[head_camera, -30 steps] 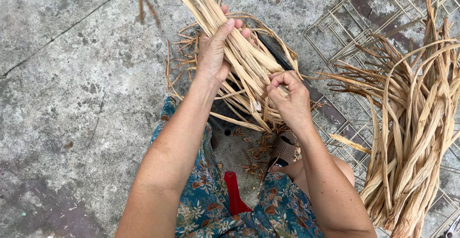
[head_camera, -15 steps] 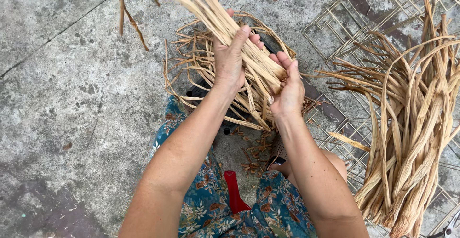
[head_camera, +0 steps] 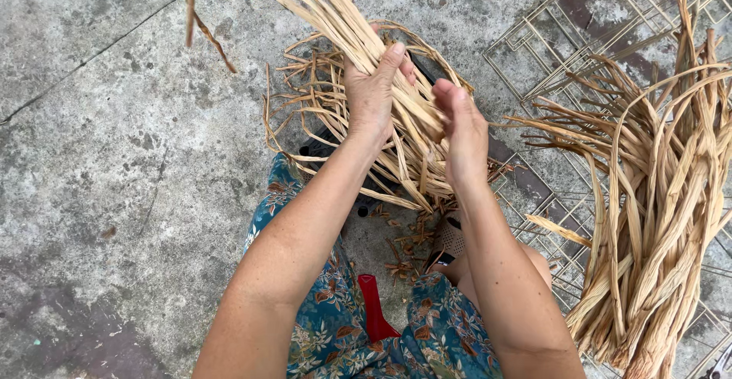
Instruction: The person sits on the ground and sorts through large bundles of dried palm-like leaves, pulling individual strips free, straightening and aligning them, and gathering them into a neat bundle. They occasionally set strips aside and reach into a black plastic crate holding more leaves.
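Note:
A bundle of dried tan fibre strips (head_camera: 343,24) rises from in front of my knees up to the top edge of the view. My left hand (head_camera: 374,89) is wrapped around this bundle, thumb up against it. My right hand (head_camera: 461,127) presses on the same bundle lower down on its right side, fingers together and closed on the strips. Loose curled ends of the strips (head_camera: 320,101) spread out behind my hands, over a dark object that is mostly hidden.
A big heap of the same dried strips (head_camera: 663,211) lies at the right on a flat wire grid (head_camera: 549,36). The ground is grey concrete (head_camera: 114,158). My lap shows blue floral cloth (head_camera: 343,333) with a red item (head_camera: 374,310) between the knees.
My right hand has risen from lower on the strips to beside my left hand on the bundle. The bundle has swung a little to the left and its top end curls over.

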`<state>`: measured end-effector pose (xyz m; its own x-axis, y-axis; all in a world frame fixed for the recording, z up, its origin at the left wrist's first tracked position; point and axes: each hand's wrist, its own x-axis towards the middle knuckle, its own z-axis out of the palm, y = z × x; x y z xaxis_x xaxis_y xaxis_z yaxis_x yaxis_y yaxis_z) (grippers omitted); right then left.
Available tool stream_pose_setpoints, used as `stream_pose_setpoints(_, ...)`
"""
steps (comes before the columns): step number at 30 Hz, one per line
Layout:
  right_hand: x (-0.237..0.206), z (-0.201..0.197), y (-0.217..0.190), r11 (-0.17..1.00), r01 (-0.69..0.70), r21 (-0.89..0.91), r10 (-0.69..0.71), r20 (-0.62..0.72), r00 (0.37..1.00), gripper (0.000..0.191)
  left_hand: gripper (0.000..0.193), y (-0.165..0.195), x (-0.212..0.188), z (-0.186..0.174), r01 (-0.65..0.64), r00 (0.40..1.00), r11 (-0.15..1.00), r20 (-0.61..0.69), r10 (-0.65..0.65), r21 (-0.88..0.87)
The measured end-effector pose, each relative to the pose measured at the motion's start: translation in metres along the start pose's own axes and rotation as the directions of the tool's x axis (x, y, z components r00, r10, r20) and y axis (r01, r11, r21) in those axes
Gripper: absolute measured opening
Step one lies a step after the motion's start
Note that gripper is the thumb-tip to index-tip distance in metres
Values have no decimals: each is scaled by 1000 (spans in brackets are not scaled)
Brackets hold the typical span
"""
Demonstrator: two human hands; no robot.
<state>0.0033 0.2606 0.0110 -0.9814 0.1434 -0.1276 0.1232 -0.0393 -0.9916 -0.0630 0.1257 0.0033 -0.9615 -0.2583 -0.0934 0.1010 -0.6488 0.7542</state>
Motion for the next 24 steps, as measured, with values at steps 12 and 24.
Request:
stream_pose_setpoints(12, 5, -10, 10, 972, -232, -45, 211, 609, 764, 70, 45, 3, -19, 7, 238, 960, 965, 123, -251, 111)
stream_pose_setpoints(24, -67, -69, -42, 639, 308, -704, -29, 379, 925, 39, 48, 22, 28, -21, 176, 984, 982, 49, -173, -69)
